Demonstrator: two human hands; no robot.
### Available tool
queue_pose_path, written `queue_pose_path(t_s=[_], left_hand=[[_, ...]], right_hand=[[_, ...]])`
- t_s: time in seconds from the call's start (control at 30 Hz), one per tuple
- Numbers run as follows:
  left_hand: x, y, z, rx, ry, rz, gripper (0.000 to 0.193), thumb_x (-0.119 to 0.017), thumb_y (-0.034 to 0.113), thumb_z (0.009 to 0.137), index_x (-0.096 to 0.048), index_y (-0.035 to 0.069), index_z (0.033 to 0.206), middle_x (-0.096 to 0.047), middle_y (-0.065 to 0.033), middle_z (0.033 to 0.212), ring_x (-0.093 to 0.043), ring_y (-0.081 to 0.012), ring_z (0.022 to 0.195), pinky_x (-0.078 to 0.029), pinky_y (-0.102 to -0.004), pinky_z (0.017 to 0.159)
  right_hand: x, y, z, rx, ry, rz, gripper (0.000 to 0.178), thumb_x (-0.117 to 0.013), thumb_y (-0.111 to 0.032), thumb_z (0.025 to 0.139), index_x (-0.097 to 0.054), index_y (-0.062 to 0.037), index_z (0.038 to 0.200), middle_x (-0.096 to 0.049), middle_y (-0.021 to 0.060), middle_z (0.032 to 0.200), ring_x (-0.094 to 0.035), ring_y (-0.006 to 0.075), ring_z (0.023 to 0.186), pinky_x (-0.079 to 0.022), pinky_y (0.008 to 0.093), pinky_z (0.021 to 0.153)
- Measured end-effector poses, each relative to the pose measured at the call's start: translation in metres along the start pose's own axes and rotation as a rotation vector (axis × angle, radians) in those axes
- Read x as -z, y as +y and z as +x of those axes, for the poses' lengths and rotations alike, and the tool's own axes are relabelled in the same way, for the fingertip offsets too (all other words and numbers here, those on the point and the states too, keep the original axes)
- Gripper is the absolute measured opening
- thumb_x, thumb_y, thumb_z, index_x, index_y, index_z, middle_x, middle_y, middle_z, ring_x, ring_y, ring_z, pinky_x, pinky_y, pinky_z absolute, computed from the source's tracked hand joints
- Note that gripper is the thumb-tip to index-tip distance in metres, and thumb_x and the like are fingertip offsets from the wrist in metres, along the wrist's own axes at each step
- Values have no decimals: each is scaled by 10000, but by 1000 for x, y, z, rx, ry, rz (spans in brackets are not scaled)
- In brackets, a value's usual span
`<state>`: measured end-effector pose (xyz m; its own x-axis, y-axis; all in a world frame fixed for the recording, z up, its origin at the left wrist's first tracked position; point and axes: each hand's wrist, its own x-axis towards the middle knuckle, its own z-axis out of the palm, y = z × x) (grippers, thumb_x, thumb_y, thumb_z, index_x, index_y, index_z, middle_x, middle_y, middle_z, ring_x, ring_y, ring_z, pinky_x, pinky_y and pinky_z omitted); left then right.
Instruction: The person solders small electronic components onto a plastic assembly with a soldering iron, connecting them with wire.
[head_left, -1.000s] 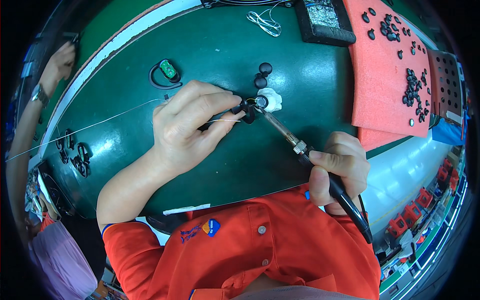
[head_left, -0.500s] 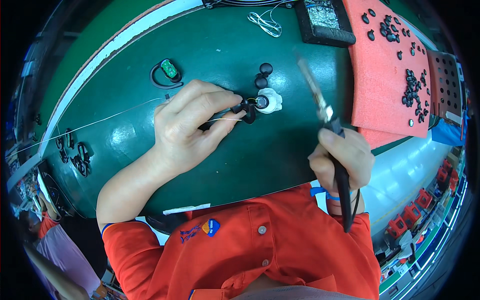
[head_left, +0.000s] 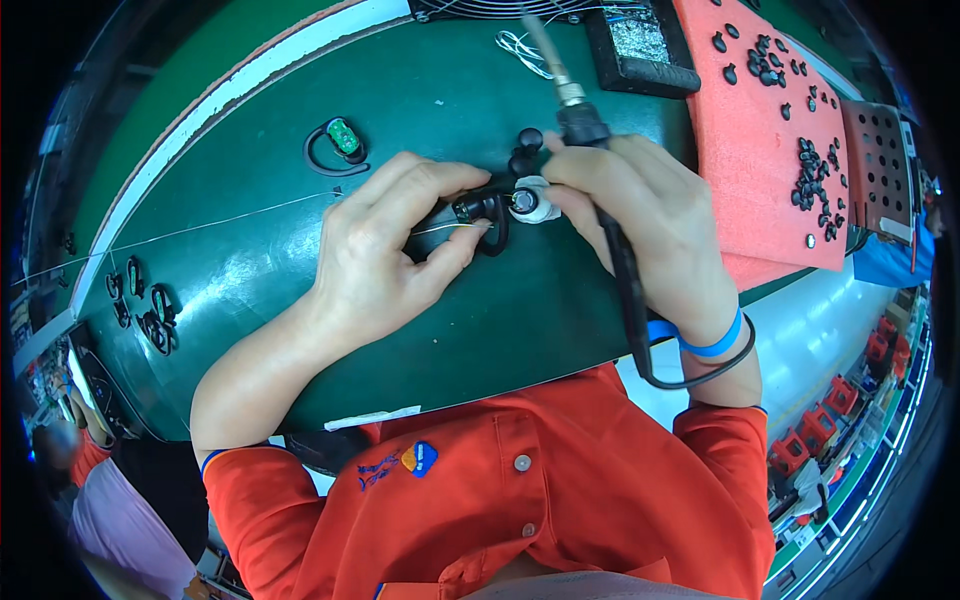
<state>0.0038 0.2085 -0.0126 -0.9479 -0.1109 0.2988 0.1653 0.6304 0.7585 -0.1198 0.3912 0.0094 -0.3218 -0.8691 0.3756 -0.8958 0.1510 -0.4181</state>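
Observation:
My left hand [head_left: 375,235] pinches a black ear-hook earphone housing [head_left: 480,207], its curved hook hanging below the fingertips. Thin wires run from it to a small round speaker-like part [head_left: 524,201], which rests against a white lump [head_left: 549,209] on the mat. A fine pale wire [head_left: 200,233] stretches from the far left to this hand. My right hand [head_left: 655,220] is closed around a soldering iron [head_left: 585,125], whose tip points up and away from the earphone. That hand's thumb is close beside the white lump; contact is unclear.
Another ear hook with a green circuit board [head_left: 343,138] lies behind my left hand. Small black round pieces [head_left: 527,150] sit beyond the lump. Several black hooks [head_left: 155,320] lie left. A pink foam sheet [head_left: 740,190] bears many small parts; a black tray [head_left: 645,75] stands beside it.
My right hand has moved left and forward to beside the white lump, with the iron's tip swinging toward the far edge. The left hand keeps its hold, the housing turned slightly.

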Motion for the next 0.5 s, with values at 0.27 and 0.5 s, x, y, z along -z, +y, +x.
queue_pose_path(t_s=[0.27,0.5], left_hand=[[3,4,-1,133,-28,-24,231,-704,29,695,-604,38,903,-597,-65,813,-578,-168,638,-448,-259,519],[1,3,0,102,-17,-39,286,-690,11,686,-625,48,962,-595,-70,815,-581,-175,662,-463,-267,539]], right_hand=[[-10,-21,-36,-277,440,458,473,-766,-278,698,-594,14,1028,-611,94,753,-554,181,559,-437,267,487],[2,-23,-32,-190,296,182,344,-746,-152,719,-607,-16,1003,-624,97,746,-573,180,558,-446,263,501]])
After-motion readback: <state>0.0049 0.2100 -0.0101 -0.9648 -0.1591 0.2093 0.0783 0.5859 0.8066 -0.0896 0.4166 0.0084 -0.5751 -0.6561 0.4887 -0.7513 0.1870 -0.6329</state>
